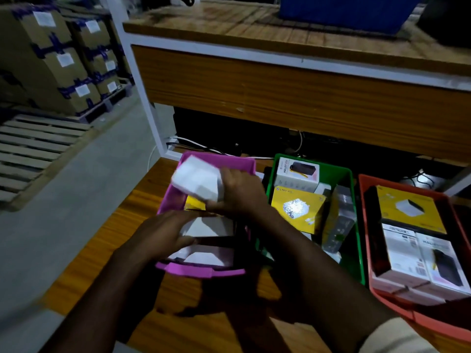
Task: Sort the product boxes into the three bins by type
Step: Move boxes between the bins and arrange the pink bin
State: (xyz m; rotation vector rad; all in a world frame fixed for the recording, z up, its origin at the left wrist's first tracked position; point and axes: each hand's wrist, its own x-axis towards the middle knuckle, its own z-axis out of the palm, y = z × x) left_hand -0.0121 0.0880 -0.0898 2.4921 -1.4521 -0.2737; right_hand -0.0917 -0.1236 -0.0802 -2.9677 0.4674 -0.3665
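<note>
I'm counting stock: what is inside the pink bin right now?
In the pink bin, a white box lies under the left hand, with a yellow box behind. The right hand holds another white box above. Anything deeper is hidden.

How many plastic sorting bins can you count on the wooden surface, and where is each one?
3. The pink bin sits on the left under both hands, the green bin is in the middle, and the orange-red bin is on the right, partly cut off by the frame edge.
</note>
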